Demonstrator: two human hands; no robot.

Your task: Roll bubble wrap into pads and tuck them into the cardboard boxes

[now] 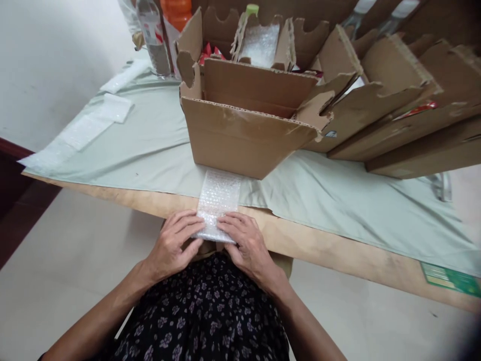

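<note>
A strip of clear bubble wrap (220,193) lies across the table's front edge, its near end folded or rolled into a thicker part. At the left side of that near end, my left hand (176,240) grips the wrap between fingers and thumb. My right hand (246,240) holds its right side the same way, fingers on top and thumb near the lower edge. The far end of the strip reaches the foot of an open cardboard box (240,138). What lies inside the folded part cannot be made out.
Several cardboard boxes with notched edges (383,100) stand to the right. Another bubble-wrap strip (86,128) lies on the pale green cloth (150,135) at the left. Bottles (156,42) stand at the back left. A green card (451,278) is at the right edge.
</note>
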